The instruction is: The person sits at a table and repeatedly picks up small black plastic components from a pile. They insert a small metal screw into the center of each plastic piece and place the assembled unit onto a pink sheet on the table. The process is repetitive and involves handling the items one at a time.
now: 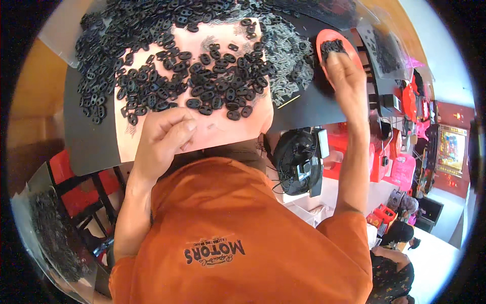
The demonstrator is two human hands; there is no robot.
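Observation:
My left hand (167, 136) is over the near edge of a pale pink sheet (238, 133), its fingers curled and the thumb against the forefinger. Whatever it may hold is hidden. Just beyond it, many small black oval pieces with two holes (207, 95), like cord stoppers, lie scattered on the sheet. Out to the right, my right hand (347, 76) reaches into a red oval dish (324, 36). Its fingertips press together at a heap of small black parts (332, 46); what they grip cannot be made out.
A larger heap of black pieces (96, 76) covers the far left of the dark table (298, 115). Small grey, shiny pieces (288, 55) are heaped right of the sheet, near a thin yellowish stick (289, 101). A black bag (293, 157) is below the table edge. Another person (392, 266) is at lower right.

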